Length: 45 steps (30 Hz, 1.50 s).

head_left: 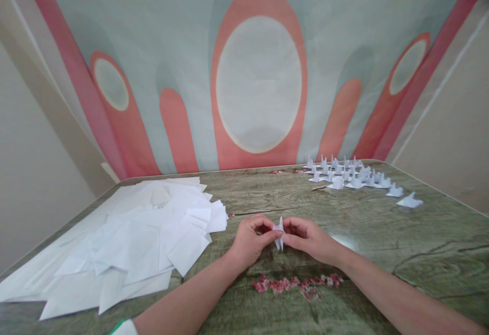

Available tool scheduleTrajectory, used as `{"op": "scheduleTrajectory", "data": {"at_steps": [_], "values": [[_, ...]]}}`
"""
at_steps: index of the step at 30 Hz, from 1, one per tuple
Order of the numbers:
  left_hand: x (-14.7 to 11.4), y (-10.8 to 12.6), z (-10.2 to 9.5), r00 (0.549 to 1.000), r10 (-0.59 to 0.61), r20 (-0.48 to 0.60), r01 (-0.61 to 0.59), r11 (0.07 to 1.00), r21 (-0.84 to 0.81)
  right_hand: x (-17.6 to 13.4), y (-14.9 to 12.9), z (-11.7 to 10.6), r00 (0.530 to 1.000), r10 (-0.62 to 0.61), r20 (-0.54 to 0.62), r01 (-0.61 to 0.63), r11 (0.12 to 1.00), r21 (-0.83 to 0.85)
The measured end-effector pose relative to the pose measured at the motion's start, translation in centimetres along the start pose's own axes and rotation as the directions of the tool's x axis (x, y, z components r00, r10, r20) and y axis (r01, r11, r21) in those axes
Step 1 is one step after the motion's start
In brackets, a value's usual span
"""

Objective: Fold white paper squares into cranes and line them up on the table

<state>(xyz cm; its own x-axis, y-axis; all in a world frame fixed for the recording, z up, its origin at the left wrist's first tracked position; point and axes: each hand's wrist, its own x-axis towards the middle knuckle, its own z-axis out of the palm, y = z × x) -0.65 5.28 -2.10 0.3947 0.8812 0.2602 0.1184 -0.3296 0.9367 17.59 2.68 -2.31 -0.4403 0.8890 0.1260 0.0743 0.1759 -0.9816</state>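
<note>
Forearms: both are reaching in from the near edge, over a strip of red flowers printed on the table.
Left hand: fingers are pinching the folded paper.
Right hand: fingertips are clamping the same piece, which is standing upright between both hands.
Risk: thin points are likely tearing or creasing crookedly if the fingers squeeze or pull unevenly.
Left of fingers: loose sheets are lying in a heap.
Beyond right fingers: finished paper figures are standing grouped.
Containers: none are showing.

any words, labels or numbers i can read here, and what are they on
None can be read.
A faint dark mark on one sheet in the pile of white paper sheets may be print: too small and blurred.
The folded paper piece and the folded paper figures look blank.
</note>
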Motion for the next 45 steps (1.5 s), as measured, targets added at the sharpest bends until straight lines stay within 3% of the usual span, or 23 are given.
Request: {"op": "scheduleTrajectory", "data": {"at_steps": [10,20,30,36,45], "values": [[0.3,0.4,-0.1,0.999,-0.029,0.046,0.035,0.987,-0.155,0.3,0.3,0.0,0.999,0.025,-0.034,-0.023,0.998,0.066],[0.0,-0.8,0.3,0.997,-0.075,-0.012,0.075,0.996,-0.056,0.5,0.7,0.1,0.998,-0.004,-0.068,0.006,0.999,0.032],[-0.1,0.3,0.1,0.999,-0.002,-0.041,0.004,0.999,0.043,0.5,1.2,0.3,0.989,-0.017,-0.148,0.018,1.000,0.007],[-0.1,-0.1,0.2,0.998,-0.033,-0.051,0.033,0.999,0.001,0.6,1.0,0.5,0.990,-0.006,-0.137,0.008,1.000,0.009],[0.2,-0.3,0.5,0.987,-0.139,-0.075,0.124,0.976,-0.177,0.8,0.7,0.8,0.974,-0.003,-0.226,-0.014,0.997,-0.075]]}}
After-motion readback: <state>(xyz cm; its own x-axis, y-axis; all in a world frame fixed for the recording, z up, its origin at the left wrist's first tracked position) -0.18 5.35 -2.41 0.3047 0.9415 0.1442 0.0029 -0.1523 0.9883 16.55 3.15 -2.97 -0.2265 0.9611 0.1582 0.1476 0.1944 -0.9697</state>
